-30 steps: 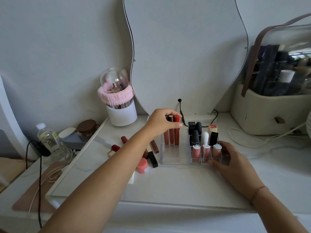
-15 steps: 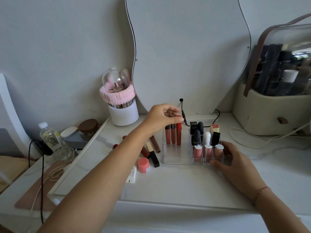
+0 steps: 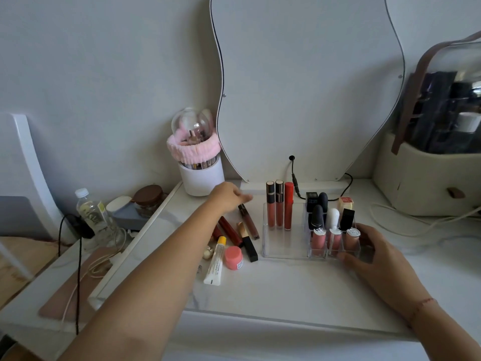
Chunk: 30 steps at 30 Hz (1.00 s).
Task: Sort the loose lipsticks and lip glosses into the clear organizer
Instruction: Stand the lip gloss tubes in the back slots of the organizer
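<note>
Here, in the head view, the organizer (image 3: 283, 246) sits on the tabletop (image 3: 286, 290) right of centre, below the mirror (image 3: 307, 87). Three glosses (image 3: 279, 204) stand upright, close side by side, at the back of its wide left bay. The small cells on its right hold black, white and pink tubes (image 3: 334, 238).

The right hand (image 3: 377, 256) rests at the organizer's lower right corner, fingers fairly straight along the right wall and thumb at the front edge. The left hand (image 3: 229, 198) hovers just left of centre, its fingers loosely apart, pointing toward the organizer and holding nothing. Whether it touches the brown gloss (image 3: 248, 221) under it I cannot tell.

That gloss lies loose on the tabletop just left of the organizer, beside a black-and-gold lipstick (image 3: 247, 243) and a red tube (image 3: 230, 230); the left forearm partly covers the red tube. Below these lie a pink jar (image 3: 233, 257) and a white tube (image 3: 216, 264) with a yellow cap.

A white brush pot (image 3: 201, 178) wrapped in a pink band stands behind the left hand, by the mirror's edge. A black cable (image 3: 294, 173) hangs just behind the glosses. At the left of the frame are a bottle (image 3: 89, 212) and a brown-lidded jar (image 3: 149, 200). A beige case (image 3: 426, 188) fills the right edge.
</note>
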Available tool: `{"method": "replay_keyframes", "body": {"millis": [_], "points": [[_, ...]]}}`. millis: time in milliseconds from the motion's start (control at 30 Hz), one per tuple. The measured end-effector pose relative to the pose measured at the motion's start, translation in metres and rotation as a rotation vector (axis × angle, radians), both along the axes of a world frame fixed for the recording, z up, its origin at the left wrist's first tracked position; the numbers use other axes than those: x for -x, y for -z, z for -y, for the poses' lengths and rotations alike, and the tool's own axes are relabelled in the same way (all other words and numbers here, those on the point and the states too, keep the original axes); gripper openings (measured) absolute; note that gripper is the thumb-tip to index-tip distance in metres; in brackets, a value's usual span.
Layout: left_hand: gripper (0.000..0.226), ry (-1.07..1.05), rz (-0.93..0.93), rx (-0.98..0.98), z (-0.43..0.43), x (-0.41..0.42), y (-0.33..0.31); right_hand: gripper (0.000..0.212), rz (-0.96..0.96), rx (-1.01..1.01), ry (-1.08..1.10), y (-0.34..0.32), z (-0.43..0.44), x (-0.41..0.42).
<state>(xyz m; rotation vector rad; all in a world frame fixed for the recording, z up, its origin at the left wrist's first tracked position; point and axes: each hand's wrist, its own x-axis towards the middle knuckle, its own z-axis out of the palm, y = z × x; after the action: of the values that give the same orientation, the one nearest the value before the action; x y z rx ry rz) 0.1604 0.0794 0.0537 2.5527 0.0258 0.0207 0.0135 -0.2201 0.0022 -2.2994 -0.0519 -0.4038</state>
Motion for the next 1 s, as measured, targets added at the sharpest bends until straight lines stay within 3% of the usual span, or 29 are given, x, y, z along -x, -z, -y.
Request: {"method": "replay_keyframes", "body": {"millis": [167,467,667,800,900,1000], "points": [[0.053,-0.075,-0.098,-0.044,0.012,-0.008,0.011,0.059,-0.005,-0.004,-0.007,0.000,0.001,-0.001],[0.051,-0.170,-0.080,0.117,0.011,-0.013,0.015,0.061,-0.032,-0.001,0.008,0.000,0.000,-0.003],[0.025,-0.206,-0.037,0.481,0.011,-0.013,0.010,0.058,-0.021,-0.008,0.013,0.001,0.001,-0.002],[0.028,-0.149,0.039,0.794,0.010,-0.006,-0.013,0.059,-0.022,-0.003,0.016,0.001,0.000,-0.002],[0.029,-0.090,0.114,0.941,0.010,0.007,-0.041,0.061,-0.024,0.008,0.014,0.001,0.001,-0.002],[0.016,0.004,0.200,1.035,0.011,0.022,-0.070,0.062,-0.028,0.017,0.018,0.001,0.001,-0.002]]}}
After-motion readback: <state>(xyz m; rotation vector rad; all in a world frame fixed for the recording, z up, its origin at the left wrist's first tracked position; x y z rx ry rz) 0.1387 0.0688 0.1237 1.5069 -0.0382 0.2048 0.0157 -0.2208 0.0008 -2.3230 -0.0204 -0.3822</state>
